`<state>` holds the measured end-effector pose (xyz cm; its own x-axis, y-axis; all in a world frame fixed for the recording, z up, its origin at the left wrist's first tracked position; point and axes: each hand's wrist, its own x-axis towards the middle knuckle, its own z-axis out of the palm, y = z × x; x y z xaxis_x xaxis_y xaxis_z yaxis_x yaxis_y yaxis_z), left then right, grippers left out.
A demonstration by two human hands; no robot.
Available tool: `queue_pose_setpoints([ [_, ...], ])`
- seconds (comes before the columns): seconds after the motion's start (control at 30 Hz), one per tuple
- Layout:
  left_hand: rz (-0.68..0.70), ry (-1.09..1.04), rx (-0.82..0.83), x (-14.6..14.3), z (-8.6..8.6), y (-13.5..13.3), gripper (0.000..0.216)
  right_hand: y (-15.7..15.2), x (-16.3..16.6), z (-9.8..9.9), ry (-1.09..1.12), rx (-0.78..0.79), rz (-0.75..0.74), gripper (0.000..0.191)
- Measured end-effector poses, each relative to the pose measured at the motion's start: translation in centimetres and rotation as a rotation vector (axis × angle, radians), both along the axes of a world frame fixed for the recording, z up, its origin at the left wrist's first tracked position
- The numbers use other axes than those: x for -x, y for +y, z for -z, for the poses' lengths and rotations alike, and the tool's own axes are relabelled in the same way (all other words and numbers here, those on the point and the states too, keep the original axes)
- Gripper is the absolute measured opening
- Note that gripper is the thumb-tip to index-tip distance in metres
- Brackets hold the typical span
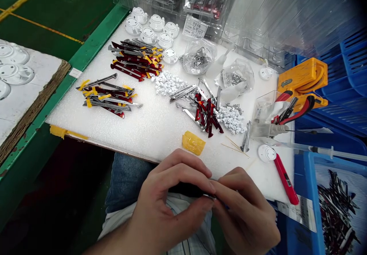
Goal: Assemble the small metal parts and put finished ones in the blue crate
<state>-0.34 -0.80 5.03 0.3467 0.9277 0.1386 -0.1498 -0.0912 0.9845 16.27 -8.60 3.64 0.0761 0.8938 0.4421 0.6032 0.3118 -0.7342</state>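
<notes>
My left hand (174, 197) and my right hand (246, 207) meet in front of my lap, just off the table's near edge. Thumbs and fingertips of both pinch a small metal part (210, 196). Only a thin shiny edge of it shows; the fingers hide the rest. Just beyond the hands lies a piece of yellow tape (194, 143) with something glossy on it. Further back is a loose pile of red and silver strips (207, 111), beside small white pieces (231, 119). Two silver strips (246, 136) lie to the right, near thin sticks (236, 146).
Taped strips (109, 96) and a larger bundle (137, 58) lie left. White round parts (148, 35) stand behind. Bags of small metal pieces (199, 58), an orange tape dispenser (304, 83), pliers (295, 111), a syringe (318, 150), a red-handled tool (286, 180) and a blue bin (311, 178) are around.
</notes>
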Motion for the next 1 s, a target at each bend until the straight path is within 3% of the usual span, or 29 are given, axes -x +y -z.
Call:
queue_pose_setpoints([
  [0.27, 0.0, -0.026, 0.07, 0.0, 0.1, 0.4, 0.024, 0.7, 0.1, 0.0, -0.013, 0.031, -0.037, 0.021],
  [0.37, -0.053, -0.021, 0.067, 0.2, 0.1, 0.6, 0.022, 0.7, 0.4, 1.1, 0.217, 0.087, -0.079, 0.019],
  [0.47, -0.085, 0.018, 0.028, 0.5, 0.3, 0.6, 0.021, 0.6, 0.7, 1.9, 0.557, 0.115, -0.036, 0.005],
  [0.53, -0.104, 0.096, -0.045, 0.8, 0.8, 0.4, 0.023, 0.7, 0.7, 2.0, 0.648, 0.099, 0.016, 0.002],
  [0.67, -0.129, 0.308, -0.226, 0.9, 2.0, -0.3, 0.031, 1.0, 0.1, 1.9, 0.526, 0.102, 0.083, 0.009],
  [0.77, -0.039, 0.311, -0.299, 0.9, 2.4, -0.5, 0.029, 1.1, 0.0, 1.9, 0.409, 0.095, 0.001, 0.018],
  [0.87, 0.002, 0.279, -0.318, 1.0, 2.2, -0.3, 0.024, 1.1, 0.1, 1.8, 0.411, 0.074, -0.04, 0.02],
  [1.0, -0.055, 0.258, -0.27, 1.0, 2.0, -0.2, 0.026, 1.1, 0.1, 1.4, 0.43, -0.011, 0.028, 0.016],
])
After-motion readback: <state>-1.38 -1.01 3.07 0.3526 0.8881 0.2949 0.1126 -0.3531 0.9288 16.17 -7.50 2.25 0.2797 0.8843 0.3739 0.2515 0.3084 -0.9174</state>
